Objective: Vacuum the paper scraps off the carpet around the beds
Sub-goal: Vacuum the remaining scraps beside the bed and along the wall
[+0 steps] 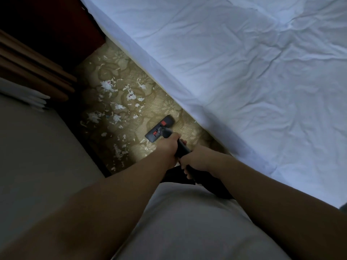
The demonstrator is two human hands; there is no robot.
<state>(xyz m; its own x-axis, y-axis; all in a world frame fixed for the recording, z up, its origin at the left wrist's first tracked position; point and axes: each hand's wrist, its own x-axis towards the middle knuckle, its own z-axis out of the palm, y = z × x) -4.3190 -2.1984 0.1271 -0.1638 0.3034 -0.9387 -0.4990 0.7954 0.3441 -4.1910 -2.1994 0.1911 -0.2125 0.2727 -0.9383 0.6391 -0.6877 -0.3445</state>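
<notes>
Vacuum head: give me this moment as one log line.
phase: vacuuming | vacuum head: on carpet beside bed | left grip: holds wand | right grip: holds wand | paper scraps: many beyond head

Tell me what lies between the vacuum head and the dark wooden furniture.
In the head view, torn white paper scraps lie scattered on the patterned carpet there.

Overall: we see a dim room with muted colours.
Brightest: the white bed sheet [244,72] on our right glows bluish, its creases shaded.
Carpet [131,104]: warmly lit mid-strip, dark along both edges.
Shadows: our forearms [97,199] and the cabinet [56,30] sink near black.
Sharpness: soft throughout; the vacuum [159,128] smears slightly.
Edges: wide-angle bending.
</notes>
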